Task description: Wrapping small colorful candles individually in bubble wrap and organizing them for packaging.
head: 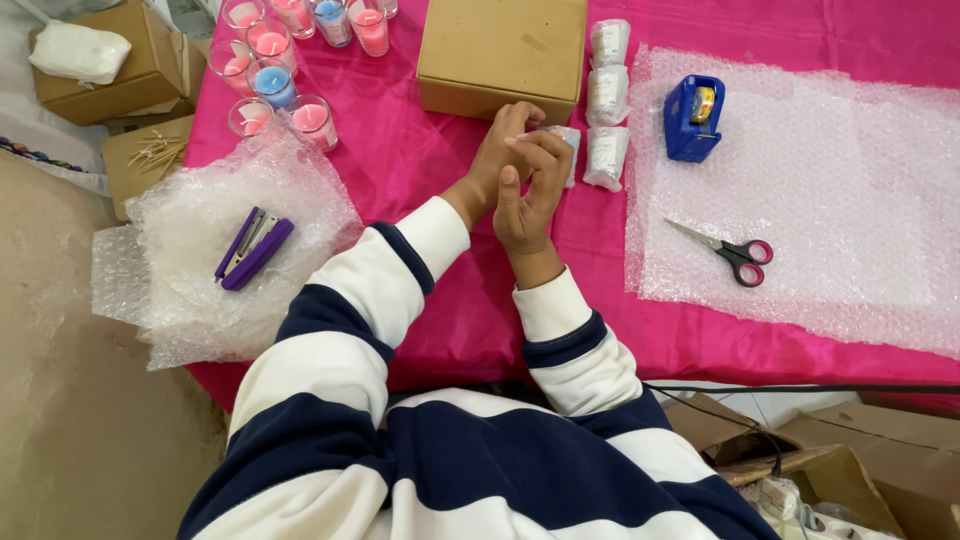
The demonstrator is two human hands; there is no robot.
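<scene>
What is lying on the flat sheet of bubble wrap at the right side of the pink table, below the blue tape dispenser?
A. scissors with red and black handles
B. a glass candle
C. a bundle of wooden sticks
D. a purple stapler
A: the scissors lie on the flat bubble wrap sheet, below the blue tape dispenser.

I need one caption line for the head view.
Left hand and right hand touch above pink tablecloth, near brown cardboard box.
</scene>
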